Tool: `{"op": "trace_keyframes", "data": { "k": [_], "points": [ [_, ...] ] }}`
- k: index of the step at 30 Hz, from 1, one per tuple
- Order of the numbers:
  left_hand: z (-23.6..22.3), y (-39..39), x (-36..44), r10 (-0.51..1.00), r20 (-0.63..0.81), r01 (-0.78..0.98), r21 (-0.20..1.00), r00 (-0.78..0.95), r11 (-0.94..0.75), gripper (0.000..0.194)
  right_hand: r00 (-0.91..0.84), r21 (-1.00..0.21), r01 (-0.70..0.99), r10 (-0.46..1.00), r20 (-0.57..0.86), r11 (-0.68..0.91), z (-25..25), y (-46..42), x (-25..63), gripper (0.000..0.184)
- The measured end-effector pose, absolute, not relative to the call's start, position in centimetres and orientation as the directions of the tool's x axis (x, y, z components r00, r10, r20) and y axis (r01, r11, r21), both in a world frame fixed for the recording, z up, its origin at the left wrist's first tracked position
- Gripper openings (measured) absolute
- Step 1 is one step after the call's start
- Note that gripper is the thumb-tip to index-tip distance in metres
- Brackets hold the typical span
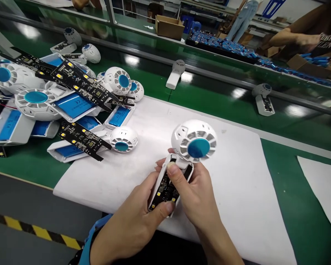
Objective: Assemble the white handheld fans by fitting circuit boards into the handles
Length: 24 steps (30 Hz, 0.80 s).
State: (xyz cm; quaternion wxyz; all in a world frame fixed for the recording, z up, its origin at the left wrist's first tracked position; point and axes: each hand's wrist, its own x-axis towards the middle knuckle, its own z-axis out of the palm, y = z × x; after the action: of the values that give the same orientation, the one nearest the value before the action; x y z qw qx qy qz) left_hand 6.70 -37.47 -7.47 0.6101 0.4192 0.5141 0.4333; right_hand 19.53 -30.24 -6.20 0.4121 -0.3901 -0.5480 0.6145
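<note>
You hold the fan (183,161) above the white paper (237,184), its long axis slanting away from you — round head at the far end, a little right, handle end toward you. The blue disc (198,148) faces you. Your left hand (134,217) is closed round the handle, thumb on the near end of the board (164,189); your right hand (197,193) grips the handle near the neck, thumb over the board's far end — fingers behind mostly hidden.
</note>
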Motion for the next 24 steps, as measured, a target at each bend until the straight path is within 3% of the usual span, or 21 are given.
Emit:
{"op": "trace_keyframes", "data": {
  "k": [3, 7, 11, 15, 18, 21, 24],
  "points": [
    [-6.8, -37.3, 6.4, 0.966, -0.257, -0.172, 0.951, 0.020, 0.256, 0.045, -0.538, -0.999, -0.037, 0.842, 0.030, 0.012, -6.0, -30.7, 20.0, 0.045],
    [-6.5, -36.8, 6.6, 0.927, -0.250, -0.179, 0.962, -0.279, 0.205, 0.043, -0.712, -0.999, 0.026, 0.702, 0.000, 0.027, -6.3, -32.0, 20.1, 0.051],
    [-6.6, -36.8, 7.0, 0.909, -0.090, -0.072, 0.995, -0.406, 0.067, 0.032, -0.631, -0.995, -0.005, 0.771, 0.084, 0.104, -7.5, -33.4, 19.2, 0.036],
    [-6.4, -37.0, 7.2, 0.902, -0.065, -0.045, 0.998, -0.426, 0.051, 0.028, -0.551, -0.990, -0.101, 0.823, 0.138, 0.099, -8.5, -34.3, 18.6, 0.034],
    [-6.4, -37.0, 7.2, 0.877, -0.086, -0.067, 0.996, -0.472, 0.061, 0.033, -0.604, -0.997, -0.058, 0.797, -0.001, -0.045, -8.3, -34.1, 19.3, 0.048],
    [-6.6, -37.1, 6.9, 0.832, -0.095, -0.062, 0.995, -0.546, 0.073, 0.041, -0.743, -0.955, 0.081, 0.622, -0.248, -0.284, -7.6, -33.5, 20.6, 0.067],
    [-6.8, -37.4, 5.7, 0.905, 0.004, 0.104, 0.994, -0.425, 0.045, 0.047, -0.840, -0.829, 0.041, 0.431, -0.331, -0.558, -6.8, -32.2, 22.1, 0.050]
  ]
}}
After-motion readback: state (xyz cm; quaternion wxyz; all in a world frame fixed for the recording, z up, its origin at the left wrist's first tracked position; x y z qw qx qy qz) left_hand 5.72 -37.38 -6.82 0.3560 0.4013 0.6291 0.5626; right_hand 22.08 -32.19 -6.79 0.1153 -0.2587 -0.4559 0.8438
